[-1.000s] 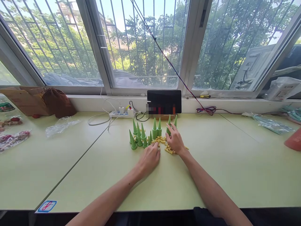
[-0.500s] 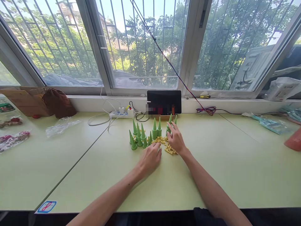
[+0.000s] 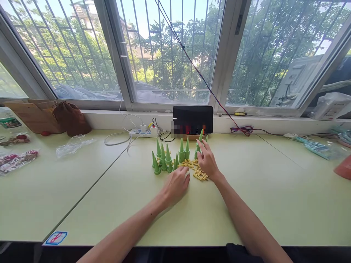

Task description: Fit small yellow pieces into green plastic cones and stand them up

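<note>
My right hand [image 3: 207,160] is closed around a green cone-topped piece [image 3: 201,136], whose tip sticks up above the fingers; its lower part is partly hidden. Another green cone [image 3: 206,138] stands just behind that hand. Resting low on the table, my left hand [image 3: 177,183] has its thumb apart from its bent fingers, and nothing shows in it. Its fingertips lie at the edge of a scatter of small yellow pieces [image 3: 201,176]. Left of them stands a cluster of upright green cones [image 3: 162,157]. Two taller green cone-topped pieces [image 3: 181,151] stand side by side between the hands.
A dark-screened tablet [image 3: 193,119] leans at the back by the window sill. A power strip [image 3: 146,131] with white cables lies to its left. A brown bag [image 3: 71,118] and clear plastic wrap [image 3: 73,145] are farther left. Bundled wires [image 3: 242,130] lie back right.
My right hand has lifted the green cone-topped piece slightly. My left hand stays in nearly the same place. The whole view has shifted a little.
</note>
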`<state>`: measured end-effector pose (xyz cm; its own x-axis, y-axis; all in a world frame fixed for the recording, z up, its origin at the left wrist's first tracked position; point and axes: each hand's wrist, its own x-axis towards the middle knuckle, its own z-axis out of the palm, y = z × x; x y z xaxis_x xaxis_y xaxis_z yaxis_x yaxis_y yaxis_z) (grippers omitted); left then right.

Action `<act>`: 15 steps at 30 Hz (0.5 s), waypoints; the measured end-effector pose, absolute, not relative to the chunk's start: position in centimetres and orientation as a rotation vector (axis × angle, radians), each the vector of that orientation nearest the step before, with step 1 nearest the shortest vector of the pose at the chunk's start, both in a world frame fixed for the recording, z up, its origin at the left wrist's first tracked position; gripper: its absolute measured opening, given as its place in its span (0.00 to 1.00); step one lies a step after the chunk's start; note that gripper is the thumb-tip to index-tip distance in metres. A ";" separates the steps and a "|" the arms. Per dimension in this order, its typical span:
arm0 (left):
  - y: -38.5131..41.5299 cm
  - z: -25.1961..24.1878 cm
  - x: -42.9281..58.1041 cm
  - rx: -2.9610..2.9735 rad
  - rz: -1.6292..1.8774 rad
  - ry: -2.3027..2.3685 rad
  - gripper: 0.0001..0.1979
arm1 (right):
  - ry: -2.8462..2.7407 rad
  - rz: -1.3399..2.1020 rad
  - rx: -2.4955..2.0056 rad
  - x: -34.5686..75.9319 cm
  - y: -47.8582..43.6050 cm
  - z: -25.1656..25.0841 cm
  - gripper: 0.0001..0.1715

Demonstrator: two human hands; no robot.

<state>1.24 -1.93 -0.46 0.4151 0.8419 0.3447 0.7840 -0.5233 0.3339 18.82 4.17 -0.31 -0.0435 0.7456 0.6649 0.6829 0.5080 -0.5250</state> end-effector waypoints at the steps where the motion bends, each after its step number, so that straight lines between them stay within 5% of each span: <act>1: -1.9 -0.5 1.2 2.541 0.740 1.460 0.10 | -1.754 0.083 -1.200 18.9 4.2 -0.2 0.31; 15: -1.5 -0.9 1.1 2.473 0.967 1.330 0.13 | -1.739 0.047 -1.072 18.7 3.1 1.8 0.29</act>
<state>1.14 -1.53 -0.88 0.3916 0.7959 0.4617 0.6846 -0.5873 0.4318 18.66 3.15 1.81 -0.0544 0.6701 0.7402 0.6290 0.5987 -0.4958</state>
